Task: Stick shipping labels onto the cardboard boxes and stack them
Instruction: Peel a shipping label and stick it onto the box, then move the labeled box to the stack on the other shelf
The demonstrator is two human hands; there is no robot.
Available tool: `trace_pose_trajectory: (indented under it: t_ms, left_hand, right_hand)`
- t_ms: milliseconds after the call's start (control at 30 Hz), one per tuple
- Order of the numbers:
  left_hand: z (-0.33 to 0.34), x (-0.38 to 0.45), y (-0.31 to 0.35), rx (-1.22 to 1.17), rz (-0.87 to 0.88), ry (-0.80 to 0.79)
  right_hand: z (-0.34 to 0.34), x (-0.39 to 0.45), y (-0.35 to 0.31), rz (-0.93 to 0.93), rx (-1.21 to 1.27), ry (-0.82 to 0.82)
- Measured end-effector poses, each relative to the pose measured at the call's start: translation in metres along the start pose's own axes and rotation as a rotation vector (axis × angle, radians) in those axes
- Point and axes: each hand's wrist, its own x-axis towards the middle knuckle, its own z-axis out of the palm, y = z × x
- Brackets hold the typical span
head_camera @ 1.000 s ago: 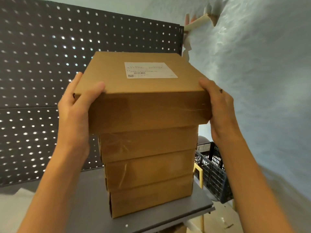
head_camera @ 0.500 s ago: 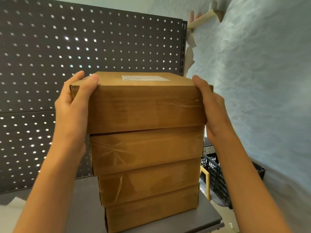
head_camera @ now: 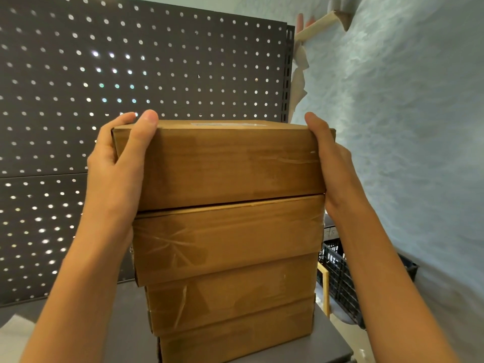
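Several brown cardboard boxes stand stacked on a grey table [head_camera: 131, 323]. The top box [head_camera: 230, 166] rests on the second box [head_camera: 227, 239], and a white shipping label [head_camera: 227, 124] shows as a thin sliver on its top face. My left hand [head_camera: 117, 174] clasps the top box's left end, thumb on the front corner. My right hand [head_camera: 332, 163] presses flat against its right end. Two lower boxes [head_camera: 230, 307] sit slightly set back to the right.
A dark perforated pegboard [head_camera: 146, 74] rises behind the table. A pale blue textured wall [head_camera: 406, 127] runs along the right, with a wooden shelf [head_camera: 317, 24] high up. Beside the table's right edge on the floor stands a black plastic crate [head_camera: 340, 279].
The top box came down and settled onto the stack, both hands still on its ends. The view dropped, so the label on its top shrank to a sliver.
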Motion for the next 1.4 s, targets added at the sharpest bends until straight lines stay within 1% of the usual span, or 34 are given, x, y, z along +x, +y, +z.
trace_pose_trajectory:
  t_ms: [167,400,467,533,633,767,833,900,1033,1167,1400]
  left_hand:
    - [0.0,0.001,0.002,0.075,0.033,-0.015]
    - [-0.005,0.0,0.006,0.159,0.044,-0.03]
    - [-0.009,-0.003,0.008,0.223,0.061,-0.01]
    - [-0.011,-0.009,0.012,0.301,0.114,0.028]
    - [-0.015,-0.024,0.019,0.477,0.274,0.081]
    - [-0.02,-0.048,0.017,0.716,0.478,0.146]
    - [-0.023,-0.057,0.013,0.807,0.517,0.164]
    - [-0.029,-0.065,0.008,0.856,0.516,0.18]
    - [-0.047,-0.078,-0.005,0.993,0.539,0.194]
    - [-0.07,-0.089,-0.017,1.086,0.521,0.15]
    - [-0.128,-0.102,-0.031,1.171,0.467,0.054]
  right_hand:
    - [0.001,0.001,-0.001,0.004,-0.016,-0.011]
    - [-0.004,-0.004,-0.007,-0.032,-0.032,-0.097]
    - [-0.008,-0.007,-0.008,-0.066,-0.065,-0.058]
    - [-0.014,-0.01,-0.007,-0.116,-0.103,0.004]
    - [-0.022,-0.019,-0.003,-0.191,-0.166,0.078]
    - [-0.028,-0.035,0.006,-0.36,-0.403,0.162]
    - [-0.028,-0.046,0.013,-0.452,-0.504,0.196]
    - [-0.026,-0.058,0.021,-0.54,-0.607,0.232]
    - [-0.014,-0.083,0.037,-0.699,-0.722,0.3]
    - [0.007,-0.109,0.047,-0.796,-0.768,0.243]
    - [0.064,-0.146,0.061,-0.836,-0.896,0.053]
